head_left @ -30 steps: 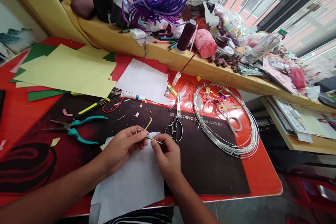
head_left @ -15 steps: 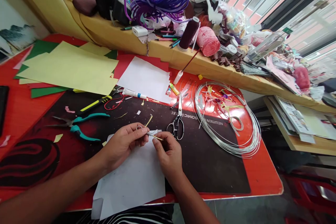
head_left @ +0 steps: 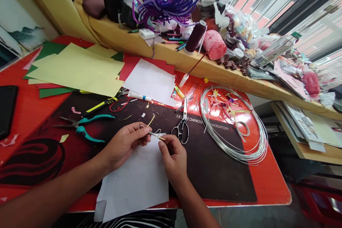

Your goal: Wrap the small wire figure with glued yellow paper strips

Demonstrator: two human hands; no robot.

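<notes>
A thin bent silver wire, with loops at both sides, spans the space between my hands. My left hand pinches it near the middle, thumb on top. A narrow yellow paper strip sticks up beside the left fingertips. My right hand closes thumb and forefinger on a yellowish strip end that runs from the wire. Both hands are above a white sheet of paper at the table's front edge. Scissors lie just beyond the right hand. Teal-handled pliers rest left of the left hand.
A dark mat covers much of the red table. A large wire coil is at the right, with paper scraps inside. Coloured sheets, a glue tube and a utility knife lie at the back. A crowded ledge runs behind.
My right hand has drawn slightly away from the left, and the wire's right-hand loop now shows more openly between them. The whole view has shifted a little.
</notes>
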